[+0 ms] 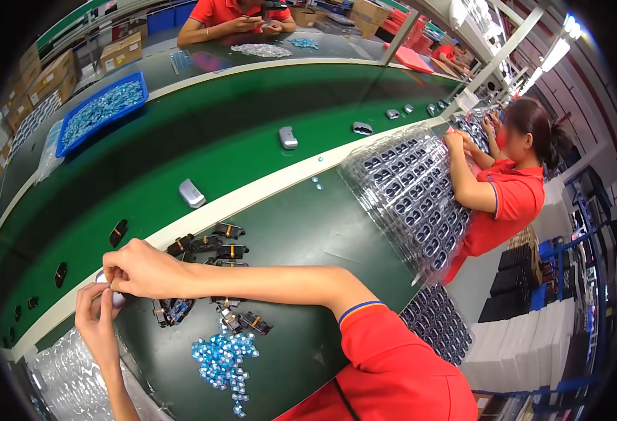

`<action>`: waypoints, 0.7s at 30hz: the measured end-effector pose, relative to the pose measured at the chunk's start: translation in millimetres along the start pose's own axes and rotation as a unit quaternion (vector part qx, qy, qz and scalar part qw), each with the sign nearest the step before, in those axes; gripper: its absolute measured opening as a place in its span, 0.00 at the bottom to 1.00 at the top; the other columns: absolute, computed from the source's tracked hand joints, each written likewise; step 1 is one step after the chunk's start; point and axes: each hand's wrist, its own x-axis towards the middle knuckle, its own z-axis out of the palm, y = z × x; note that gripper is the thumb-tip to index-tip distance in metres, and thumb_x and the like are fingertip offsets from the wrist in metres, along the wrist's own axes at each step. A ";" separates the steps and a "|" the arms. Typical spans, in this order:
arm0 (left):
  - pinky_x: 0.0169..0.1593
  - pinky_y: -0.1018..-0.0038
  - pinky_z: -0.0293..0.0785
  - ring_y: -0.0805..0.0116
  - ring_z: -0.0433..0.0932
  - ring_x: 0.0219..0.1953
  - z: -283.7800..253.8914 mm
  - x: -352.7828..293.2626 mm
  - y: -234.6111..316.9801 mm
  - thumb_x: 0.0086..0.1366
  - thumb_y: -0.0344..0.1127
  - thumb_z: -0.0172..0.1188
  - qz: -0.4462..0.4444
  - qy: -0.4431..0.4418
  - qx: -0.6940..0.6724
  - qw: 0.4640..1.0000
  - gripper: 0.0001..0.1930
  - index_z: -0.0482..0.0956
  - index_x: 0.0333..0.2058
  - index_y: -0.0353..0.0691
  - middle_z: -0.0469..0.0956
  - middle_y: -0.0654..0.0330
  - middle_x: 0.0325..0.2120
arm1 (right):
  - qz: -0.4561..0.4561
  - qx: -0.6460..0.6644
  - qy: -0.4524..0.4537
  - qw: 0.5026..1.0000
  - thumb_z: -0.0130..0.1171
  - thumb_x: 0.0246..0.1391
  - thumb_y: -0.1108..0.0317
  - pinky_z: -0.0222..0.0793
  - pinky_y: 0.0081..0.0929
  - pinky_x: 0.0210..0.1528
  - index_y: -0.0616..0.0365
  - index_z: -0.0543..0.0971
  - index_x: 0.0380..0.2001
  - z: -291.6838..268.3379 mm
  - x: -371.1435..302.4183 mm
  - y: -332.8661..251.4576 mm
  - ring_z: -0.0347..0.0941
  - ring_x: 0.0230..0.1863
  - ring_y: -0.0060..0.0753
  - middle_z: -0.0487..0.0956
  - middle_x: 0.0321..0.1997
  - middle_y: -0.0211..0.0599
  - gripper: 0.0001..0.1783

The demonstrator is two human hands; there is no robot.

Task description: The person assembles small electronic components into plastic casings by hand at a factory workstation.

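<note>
My left hand [97, 328] and my right hand [147, 270] meet at the left of the workbench, beside the conveyor's pale edge. Between them is a small silver-grey plastic casing [117, 299], mostly covered by the fingers. Both hands are closed on it, fingertips pinched together; any smaller part in them is hidden. My right forearm stretches across a cluster of black plastic assemblies with orange strips [232, 251], partly covering it. Nearer to me lies a loose pile of small blue-and-white pieces [223, 359].
A green conveyor belt [252, 168] carries silver-grey casings [192, 194] and black assemblies [117, 233]. Clear plastic trays [406, 189] are at right, beside a co-worker in red [512, 189]. Across the belt stand a blue tray [144, 78] of blue pieces and another worker [217, 21]. Clear film [77, 379] lies lower left.
</note>
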 end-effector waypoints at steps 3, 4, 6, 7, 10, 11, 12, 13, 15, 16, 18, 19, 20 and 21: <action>0.38 0.82 0.76 0.77 0.78 0.39 0.2 3.4 -4.4 0.69 0.31 0.58 -0.024 -0.002 -0.055 0.998 0.08 0.77 0.44 0.35 0.75 0.64 0.44 | 0.042 0.162 0.023 0.986 0.62 0.51 0.73 0.76 0.26 0.33 0.68 0.81 0.30 2.1 -0.8 0.2 0.81 0.27 0.31 0.82 0.24 0.45 0.07; 0.38 0.82 0.76 0.76 0.78 0.40 -0.1 3.7 -4.5 0.69 0.32 0.58 -0.036 0.000 -0.082 0.996 0.09 0.76 0.45 0.35 0.75 0.64 0.45 | 0.042 0.163 0.023 0.986 0.62 0.51 0.73 0.76 0.26 0.33 0.68 0.81 0.30 1.8 -0.7 -0.3 0.81 0.27 0.31 0.82 0.24 0.45 0.07; 0.40 0.81 0.77 0.75 0.78 0.41 0.1 3.4 -2.5 0.69 0.32 0.58 -0.052 -0.001 -0.093 0.994 0.10 0.76 0.47 0.35 0.75 0.63 0.46 | 0.044 0.188 0.047 0.980 0.63 0.49 0.74 0.75 0.26 0.34 0.68 0.81 0.30 1.6 0.4 -2.9 0.80 0.28 0.28 0.82 0.25 0.44 0.07; 0.41 0.80 0.78 0.74 0.79 0.43 -4.4 -0.2 1.8 0.69 0.33 0.58 -0.070 0.003 -0.099 0.993 0.12 0.75 0.48 0.35 0.75 0.61 0.47 | 0.043 0.210 0.053 0.975 0.63 0.48 0.74 0.75 0.25 0.34 0.68 0.81 0.30 8.7 2.3 -5.5 0.80 0.28 0.27 0.82 0.25 0.44 0.07; 0.46 0.73 0.81 0.64 0.80 0.47 -10.5 -9.1 13.5 0.69 0.31 0.57 -0.074 0.049 -0.111 0.990 0.15 0.73 0.52 0.36 0.72 0.54 0.53 | 0.068 0.253 0.003 0.965 0.63 0.54 0.71 0.75 0.24 0.37 0.67 0.81 0.35 17.6 7.2 -4.8 0.79 0.33 0.23 0.83 0.30 0.39 0.09; 0.47 0.72 0.81 0.62 0.80 0.48 -3.3 -10.8 17.1 0.69 0.31 0.57 -0.049 0.035 -0.142 0.988 0.17 0.71 0.55 0.37 0.71 0.53 0.55 | 0.091 0.210 0.008 0.973 0.63 0.55 0.70 0.76 0.23 0.38 0.67 0.80 0.36 11.8 6.1 -2.7 0.79 0.35 0.23 0.83 0.32 0.38 0.10; 0.48 0.71 0.81 0.60 0.79 0.50 7.1 -7.0 17.0 0.68 0.32 0.57 -0.023 0.022 -0.171 0.985 0.20 0.70 0.58 0.37 0.70 0.52 0.57 | 0.116 0.223 -0.009 0.968 0.63 0.56 0.69 0.77 0.23 0.39 0.67 0.80 0.37 2.2 3.9 10.0 0.80 0.35 0.24 0.83 0.33 0.39 0.11; 0.50 0.68 0.80 0.58 0.78 0.52 9.8 0.4 12.1 0.67 0.31 0.59 0.034 0.019 -0.153 0.987 0.24 0.67 0.61 0.38 0.70 0.53 0.57 | 0.154 0.235 -0.018 0.960 0.64 0.57 0.69 0.77 0.23 0.40 0.67 0.80 0.39 -4.9 5.9 17.5 0.79 0.35 0.25 0.83 0.35 0.39 0.11; 0.55 0.69 0.77 0.60 0.78 0.52 15.7 4.9 9.8 0.65 0.26 0.60 0.017 -0.008 -0.191 0.981 0.21 0.71 0.56 0.34 0.71 0.54 0.54 | 0.185 0.228 -0.042 0.955 0.63 0.58 0.71 0.77 0.23 0.41 0.68 0.80 0.40 -26.3 0.6 27.9 0.79 0.35 0.25 0.83 0.36 0.39 0.11; 0.54 0.70 0.77 0.61 0.78 0.51 8.4 1.9 11.2 0.64 0.24 0.60 0.042 -0.007 -0.181 0.983 0.20 0.72 0.55 0.34 0.72 0.54 0.53 | 0.203 0.243 -0.063 0.946 0.62 0.58 0.72 0.77 0.23 0.40 0.69 0.80 0.41 -23.3 2.8 26.5 0.79 0.35 0.25 0.82 0.36 0.39 0.11; 0.54 0.71 0.76 0.62 0.78 0.51 -6.9 -3.3 7.5 0.63 0.21 0.60 0.061 0.005 -0.165 0.984 0.20 0.72 0.54 0.34 0.72 0.54 0.52 | 0.269 0.265 -0.092 0.921 0.61 0.58 0.74 0.76 0.22 0.40 0.69 0.79 0.40 -11.9 4.4 15.6 0.79 0.34 0.24 0.82 0.35 0.39 0.10; 0.55 0.70 0.77 0.62 0.78 0.51 -5.4 -3.6 7.2 0.63 0.21 0.60 0.087 0.006 -0.152 0.985 0.20 0.72 0.54 0.33 0.73 0.54 0.51 | 0.271 0.267 -0.097 0.920 0.61 0.58 0.74 0.76 0.22 0.40 0.69 0.79 0.40 -6.2 5.0 14.3 0.79 0.34 0.24 0.82 0.35 0.39 0.10; 0.55 0.70 0.77 0.62 0.78 0.51 -4.0 -4.1 7.0 0.62 0.20 0.60 0.113 0.004 -0.140 0.984 0.20 0.72 0.54 0.33 0.73 0.55 0.50 | 0.268 0.274 -0.098 0.918 0.61 0.58 0.74 0.76 0.22 0.40 0.69 0.79 0.40 -0.8 5.9 13.8 0.79 0.34 0.24 0.82 0.35 0.38 0.09; 0.55 0.70 0.77 0.62 0.78 0.51 -3.4 -5.3 6.1 0.62 0.19 0.60 0.140 0.000 -0.128 0.982 0.20 0.73 0.54 0.33 0.73 0.55 0.50 | 0.266 0.280 -0.096 0.917 0.61 0.58 0.74 0.76 0.22 0.40 0.69 0.79 0.40 3.6 6.4 13.8 0.79 0.35 0.23 0.82 0.35 0.38 0.09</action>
